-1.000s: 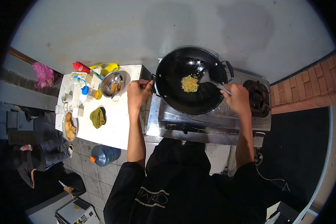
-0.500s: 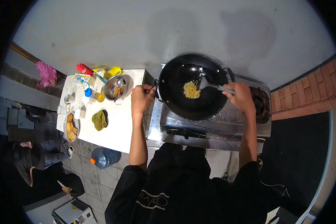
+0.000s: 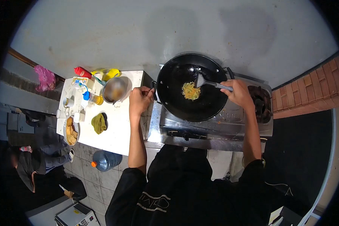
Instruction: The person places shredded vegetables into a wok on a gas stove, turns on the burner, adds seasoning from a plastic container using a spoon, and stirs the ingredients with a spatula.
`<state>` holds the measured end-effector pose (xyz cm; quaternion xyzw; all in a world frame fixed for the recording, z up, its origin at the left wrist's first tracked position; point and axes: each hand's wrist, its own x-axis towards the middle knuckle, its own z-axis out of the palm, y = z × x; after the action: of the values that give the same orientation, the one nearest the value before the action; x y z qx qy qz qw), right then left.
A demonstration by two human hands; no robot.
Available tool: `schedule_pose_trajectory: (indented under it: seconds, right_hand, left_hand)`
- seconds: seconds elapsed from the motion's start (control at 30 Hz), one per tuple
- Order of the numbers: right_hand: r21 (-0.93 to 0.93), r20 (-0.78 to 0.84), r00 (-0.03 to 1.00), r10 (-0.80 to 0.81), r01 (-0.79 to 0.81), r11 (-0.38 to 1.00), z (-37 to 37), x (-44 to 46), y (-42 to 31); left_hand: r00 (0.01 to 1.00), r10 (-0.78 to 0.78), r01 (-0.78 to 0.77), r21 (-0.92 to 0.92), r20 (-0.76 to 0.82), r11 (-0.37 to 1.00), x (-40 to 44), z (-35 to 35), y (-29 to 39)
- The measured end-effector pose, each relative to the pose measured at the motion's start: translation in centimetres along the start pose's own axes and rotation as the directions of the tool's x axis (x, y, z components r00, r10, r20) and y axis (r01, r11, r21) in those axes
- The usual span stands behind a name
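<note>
A black wok [image 3: 192,111] with two side handles sits on a steel gas stove [image 3: 214,126]. My left hand [image 3: 140,100] is closed on the wok's left handle. In my right hand [image 3: 238,92], the fingers wrap round the grip of a grey spatula [image 3: 201,81], its blade low inside the wok. Beside the blade lies a small heap of chopped yellow-green food [image 3: 190,91] at the wok's middle. The pan's inner surface looks shiny near the far side.
On the white table [image 3: 118,135] at left are a metal bowl [image 3: 115,90], a green cloth [image 3: 99,123], a blue-capped bottle [image 3: 92,97], a red bottle [image 3: 82,72] and a plate of fried food [image 3: 71,132]. A water jug [image 3: 106,161] stands below. Another person [image 3: 30,165] is far left.
The spatula blade has shifted slightly left and up in the wok, and the food heap looks looser and more spread. My left hand stays at the handle.
</note>
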<state>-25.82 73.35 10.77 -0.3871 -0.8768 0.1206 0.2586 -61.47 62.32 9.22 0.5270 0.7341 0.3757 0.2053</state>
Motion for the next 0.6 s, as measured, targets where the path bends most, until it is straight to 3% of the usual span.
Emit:
schedule_pose_trajectory:
  seconds: [0.03, 0.1, 0.23, 0.3, 0.4, 0.47, 0.53, 0.6]
  right_hand:
    - [-0.001, -0.001, 1.0, 0.001, -0.001, 1.0, -0.3, 0.1, -0.4]
    - [0.02, 0.193, 0.976, 0.101, -0.107, 0.994, -1.2, 0.6, -1.3]
    - [0.028, 0.123, 0.981, 0.148, -0.152, 0.988, -1.1, 0.1, 0.0]
    - [0.018, 0.023, 0.999, 0.036, -0.036, 0.999, 0.0, 0.1, 0.8]
    - [0.04, 0.134, 0.988, 0.072, -0.078, 0.996, 0.3, 0.3, 0.0]
    - [0.063, 0.113, 0.987, 0.111, -0.119, 0.991, -0.7, 0.1, -0.9]
    - [0.085, 0.093, 0.984, 0.152, -0.16, 0.983, -1.7, -0.1, -1.8]
    - [0.007, 0.083, 0.971, 0.224, -0.225, 0.974, -2.2, -0.2, -2.5]
  left_hand:
    - [1.0, 0.001, -0.001, -0.001, 0.001, 1.0, 0.0, 0.1, -0.1]
    - [1.0, 0.004, -0.004, 0.058, -0.007, 0.998, 0.1, 0.1, -0.5]
    - [0.998, 0.003, 0.0, 0.044, -0.055, 0.999, -0.2, 0.4, -0.3]
    - [0.998, 0.005, 0.0, 0.075, -0.058, 0.997, -0.2, 0.3, -0.1]
    - [0.999, -0.023, 0.026, 0.072, -0.047, 0.997, 0.0, 0.4, -0.1]
    - [0.997, -0.066, 0.067, 0.039, -0.033, 0.997, 0.0, 0.4, -0.5]
    - [0.998, -0.006, 0.008, 0.022, -0.061, 1.0, 0.1, 0.6, -0.8]
    - [0.998, -0.02, 0.021, 0.025, -0.052, 0.999, 0.2, 0.6, -0.7]
